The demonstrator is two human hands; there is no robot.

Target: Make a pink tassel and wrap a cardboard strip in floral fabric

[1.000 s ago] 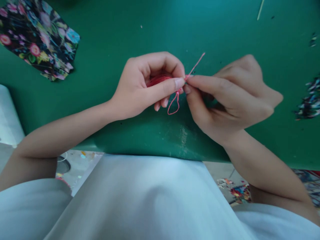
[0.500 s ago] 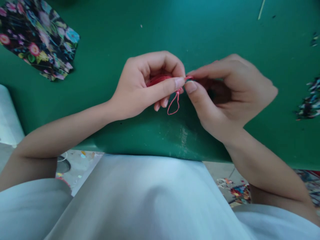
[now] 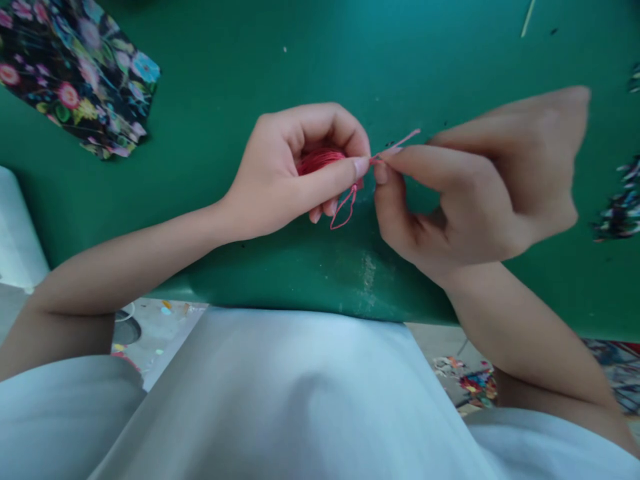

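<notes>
A bundle of red cord point(image 3: 320, 160) lies in the curled fingers of my left hand point(image 3: 295, 173), partly hidden by the thumb. From under the left fingertips a small loop of the same cord hangs down. Closed in a pinch, my right hand point(image 3: 470, 180) grips the cord right beside the left thumb tip. A loose cord end point(image 3: 410, 136) sticks out up and to the right above the right index finger. Both hands are held over the green table point(image 3: 280, 273), their fingertips almost touching.
Floral-patterned fabric point(image 3: 85, 80) lies at the upper left of the table. Dark multicoloured scraps point(image 3: 623, 207) lie at the right edge. A thin pale strip point(image 3: 527, 19) is at the top right. Colourful scraps point(image 3: 477, 387) litter the floor below.
My right hand has turned over and its knuckles have risen, while it still pinches by the left thumb. A cord end now shows above the right index finger. The left hand has barely moved.
</notes>
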